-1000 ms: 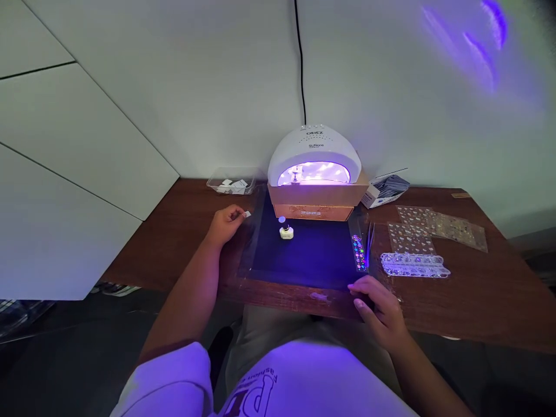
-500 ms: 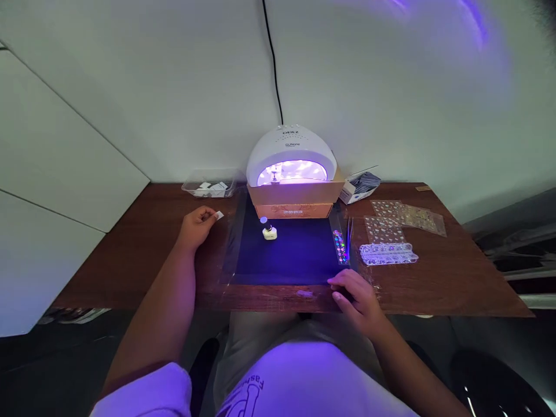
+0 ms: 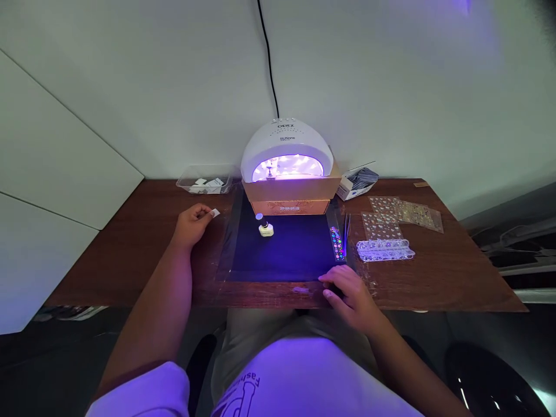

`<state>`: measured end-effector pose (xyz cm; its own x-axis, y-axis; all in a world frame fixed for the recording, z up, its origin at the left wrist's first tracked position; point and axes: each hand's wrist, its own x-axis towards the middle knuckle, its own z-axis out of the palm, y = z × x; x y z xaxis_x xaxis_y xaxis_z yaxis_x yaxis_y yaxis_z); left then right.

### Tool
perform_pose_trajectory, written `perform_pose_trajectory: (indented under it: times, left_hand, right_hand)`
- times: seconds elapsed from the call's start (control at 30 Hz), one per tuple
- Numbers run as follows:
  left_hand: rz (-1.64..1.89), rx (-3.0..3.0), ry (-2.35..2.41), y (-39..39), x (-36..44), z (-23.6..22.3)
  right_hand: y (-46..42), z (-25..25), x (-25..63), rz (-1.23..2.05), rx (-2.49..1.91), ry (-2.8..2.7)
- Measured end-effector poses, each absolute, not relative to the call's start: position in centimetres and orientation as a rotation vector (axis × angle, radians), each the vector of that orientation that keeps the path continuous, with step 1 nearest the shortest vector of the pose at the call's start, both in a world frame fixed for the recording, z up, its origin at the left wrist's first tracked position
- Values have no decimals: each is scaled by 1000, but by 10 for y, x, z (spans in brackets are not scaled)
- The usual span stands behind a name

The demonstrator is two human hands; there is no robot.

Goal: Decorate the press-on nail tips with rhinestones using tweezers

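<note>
Between the thumb and fingers of my left hand (image 3: 191,225) is a small white square (image 3: 215,212), which looks like a lint-free wipe, over the wood left of the dark mat. My right hand (image 3: 347,292) rests at the mat's front right corner, thumb and fingers apart, with nothing visible in them. A nail polish bottle (image 3: 266,230) with a dark cap stands on the mat (image 3: 282,255). Behind it, a white nail lamp (image 3: 286,139) glows violet on a cardboard box (image 3: 291,207); a small object stands inside the lamp.
A clear tray (image 3: 204,188) with white pieces sits at the back left. To the right are a small box of grey packets (image 3: 362,179), tweezers (image 3: 346,231), a glittery star strip (image 3: 337,243), sticker sheets (image 3: 382,225) and a clear rhinestone case (image 3: 386,250).
The view has shifted slightly, so everything appears a little higher and to the left. My right hand has slid slightly left along the mat's front edge. My left hand still pinches the white square.
</note>
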<state>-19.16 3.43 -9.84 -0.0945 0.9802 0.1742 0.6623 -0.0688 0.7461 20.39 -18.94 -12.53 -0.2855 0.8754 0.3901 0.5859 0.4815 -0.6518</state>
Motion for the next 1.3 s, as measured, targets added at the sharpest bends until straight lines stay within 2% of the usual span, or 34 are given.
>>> perform_pose_trajectory:
  times: [1.3]
  left_hand:
    - [989, 1784, 1774, 33, -190, -97]
  right_hand:
    - [-188, -122, 202, 510, -1280, -2048]
